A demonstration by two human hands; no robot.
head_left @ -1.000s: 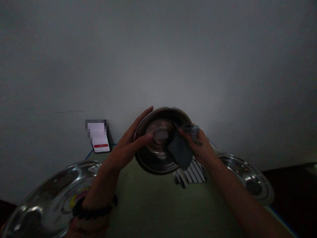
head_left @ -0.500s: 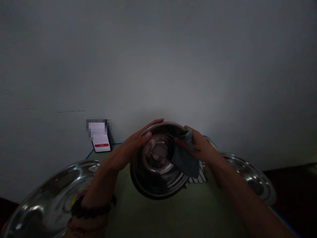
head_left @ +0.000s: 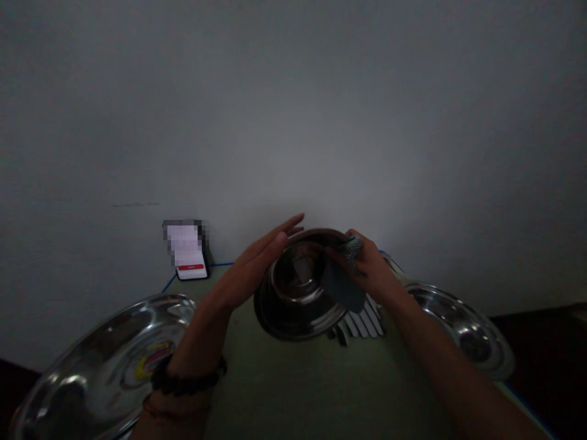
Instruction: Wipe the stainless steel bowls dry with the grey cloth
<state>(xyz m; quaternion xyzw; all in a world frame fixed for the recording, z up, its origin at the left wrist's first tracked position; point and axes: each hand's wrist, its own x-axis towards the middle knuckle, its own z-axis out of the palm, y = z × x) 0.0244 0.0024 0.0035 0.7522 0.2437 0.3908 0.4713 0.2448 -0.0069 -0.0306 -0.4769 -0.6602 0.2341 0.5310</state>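
Observation:
A shiny steel bowl is held tilted above the table in front of me. My right hand grips its right rim, with a dark grey cloth pinched between the fingers and hanging over the inside of the bowl. At the upper left rim, my left hand has its fingers stretched straight, the thumb lying along the rim. Whether its palm bears on the bowl's outer side is hidden.
A large steel basin with a yellow and red label stands left, a steel dish right. A phone leans on the wall. A striped item lies on the green table under the bowl's right side.
The bowl has tilted further and shifted slightly right. My left thumb has come out from inside the bowl to its rim, and the fingers have straightened. The right hand keeps its grip.

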